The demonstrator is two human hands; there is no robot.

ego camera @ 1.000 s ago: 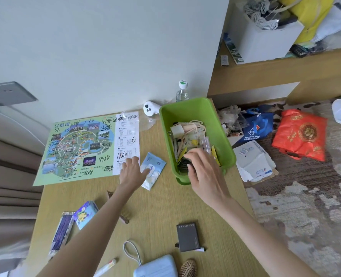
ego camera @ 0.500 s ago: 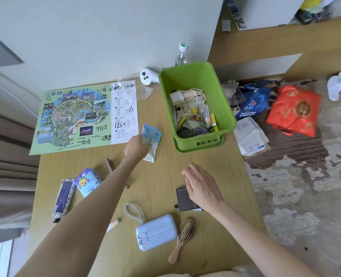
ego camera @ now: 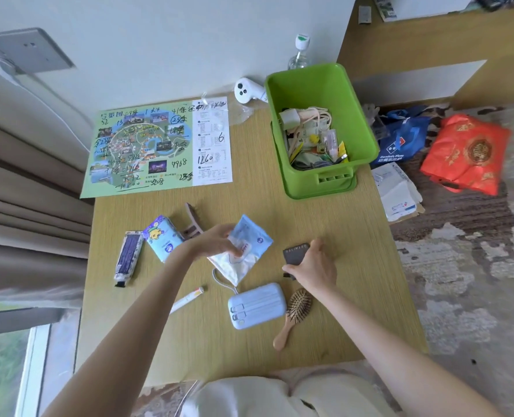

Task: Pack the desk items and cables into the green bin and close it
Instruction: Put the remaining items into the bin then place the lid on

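Note:
The green bin (ego camera: 367, 136) stands open at the desk's far right, holding cables, a charger and small packets. My left hand (ego camera: 212, 240) grips a light blue and white wipes pack (ego camera: 243, 251) lifted above the desk's middle. My right hand (ego camera: 316, 266) closes on a small dark grey box (ego camera: 295, 252) lying on the desk. Nearer me lie a pale blue power bank (ego camera: 257, 305) with its cord and a wooden hairbrush (ego camera: 293, 314). No lid for the bin shows.
On the wooden desk (ego camera: 355, 266) lie a park map (ego camera: 156, 145), a white controller (ego camera: 245, 91), a tissue pack (ego camera: 161, 237), a purple tube (ego camera: 128, 257), a brown hair clip (ego camera: 192, 221) and a thin stick (ego camera: 186, 299). A water bottle (ego camera: 299, 52) stands behind the bin. Bags lie on the carpet to the right.
My left hand picked up the wipes pack and drew it toward me. My right hand left the bin and came down onto the dark grey box. The view tilted down.

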